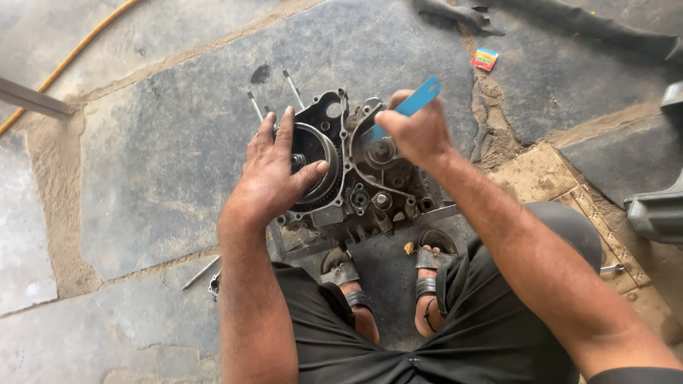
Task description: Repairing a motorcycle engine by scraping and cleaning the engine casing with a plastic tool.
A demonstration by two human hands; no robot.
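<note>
A greasy metal engine case [359, 195] stands on the stone floor between my sandalled feet. My left hand [274, 167] lies flat on its left side, palm over the round drum [318, 153] with the thumb hooked at its rim. My right hand [416, 128] is closed on a flat blue blade-like tool [416, 102], whose lower end rests against the case near a gear [382, 151]. Long studs [293, 87] stick out from the case's far side.
An orange hose [75, 50] runs across the top left by a grey bar [32, 99]. A small colourful packet [485, 58] lies top right. A woven mat [569, 203] and a grey part [658, 213] sit right. A metal rod [200, 272] lies lower left.
</note>
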